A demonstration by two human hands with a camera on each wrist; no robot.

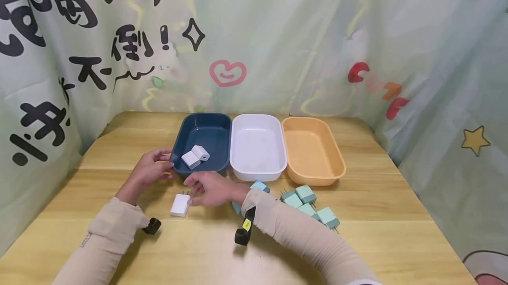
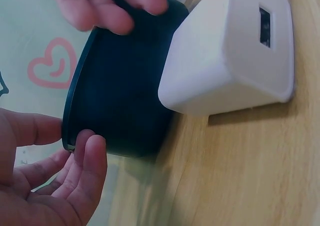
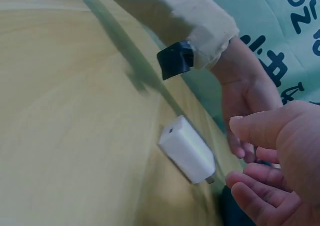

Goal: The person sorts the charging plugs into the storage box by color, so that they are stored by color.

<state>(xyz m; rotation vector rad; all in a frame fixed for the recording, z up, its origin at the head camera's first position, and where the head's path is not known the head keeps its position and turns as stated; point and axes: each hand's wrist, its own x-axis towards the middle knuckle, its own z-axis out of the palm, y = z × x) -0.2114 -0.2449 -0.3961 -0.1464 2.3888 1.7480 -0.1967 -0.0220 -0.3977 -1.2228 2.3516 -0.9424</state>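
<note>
The right hand (image 1: 214,189), its grip loose and empty, hovers just beside the white charger (image 1: 180,206), which lies on the bench (image 1: 190,254) near the blue bin (image 1: 208,133). The left hand (image 1: 152,166) pinches that bin's rim; tugging could tip it. The right sleeve (image 1: 301,236), dropping, could scatter the green chargers (image 1: 306,194).

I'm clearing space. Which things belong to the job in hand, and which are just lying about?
Likely in the job: navy tray, held by the left hand; white adapter beside the right hand; two white adapters inside.

Likely lying about: white tray; orange tray; blue-green adapters.
</note>
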